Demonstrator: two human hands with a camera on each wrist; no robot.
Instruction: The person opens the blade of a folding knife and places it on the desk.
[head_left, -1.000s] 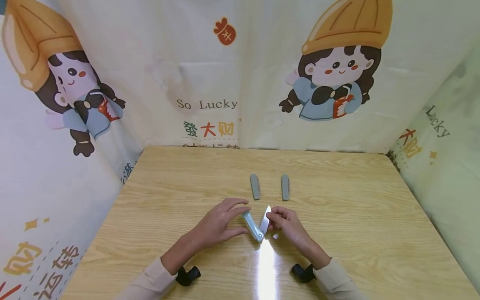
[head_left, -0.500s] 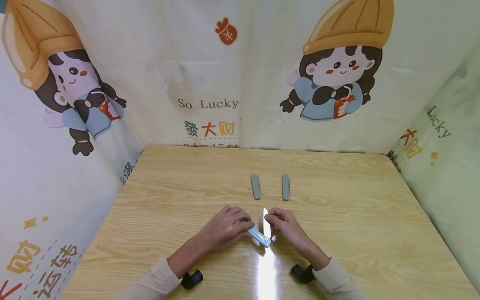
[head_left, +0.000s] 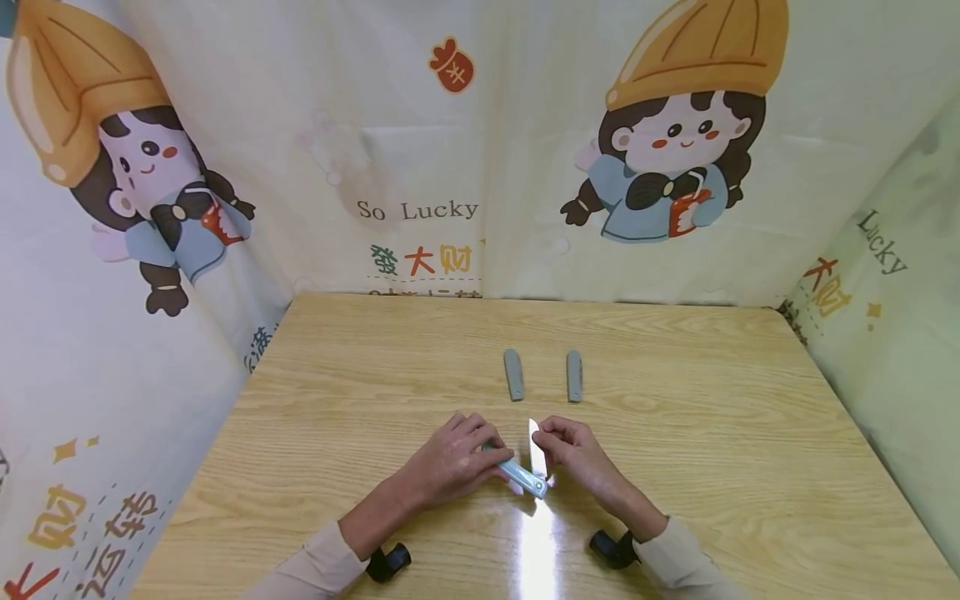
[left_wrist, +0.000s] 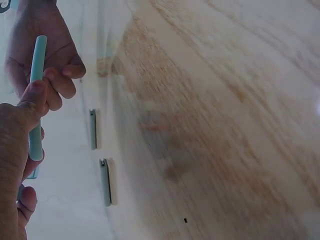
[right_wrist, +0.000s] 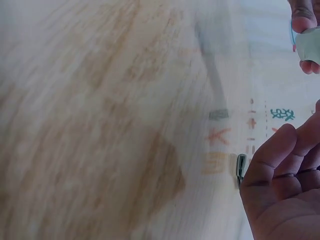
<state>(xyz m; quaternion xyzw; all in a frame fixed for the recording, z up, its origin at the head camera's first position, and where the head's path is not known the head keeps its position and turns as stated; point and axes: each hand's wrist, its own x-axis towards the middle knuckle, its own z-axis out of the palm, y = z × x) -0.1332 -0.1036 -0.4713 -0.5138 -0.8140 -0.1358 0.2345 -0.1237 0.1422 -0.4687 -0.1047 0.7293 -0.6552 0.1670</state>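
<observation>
A folding knife with a light blue handle [head_left: 525, 478] is partly unfolded between my hands, its bright blade [head_left: 537, 454] pointing away from me. My left hand [head_left: 456, 462] grips the rear of the handle; in the left wrist view its thumb [left_wrist: 36, 92] lies along the pale blue spine. At the blade, my right hand [head_left: 579, 454] pinches near the tip between thumb and fingers. The right wrist view catches the curled right fingers [right_wrist: 272, 155] and the handle's end [right_wrist: 309, 46] at its edge, with the blade out of sight there.
Two grey folded knives lie beyond my hands, a left one [head_left: 513, 375] and a right one [head_left: 574, 376], side by side. The wooden table [head_left: 712, 450] meets a printed curtain [head_left: 525, 167] at the back and sides. A light reflection [head_left: 537, 550] glares in front.
My left fingers, spread with only their tips at the handle, have closed round it. The handle's pivot end has shifted right and nearer me, and the handle lies flatter. The right hand keeps its pinch.
</observation>
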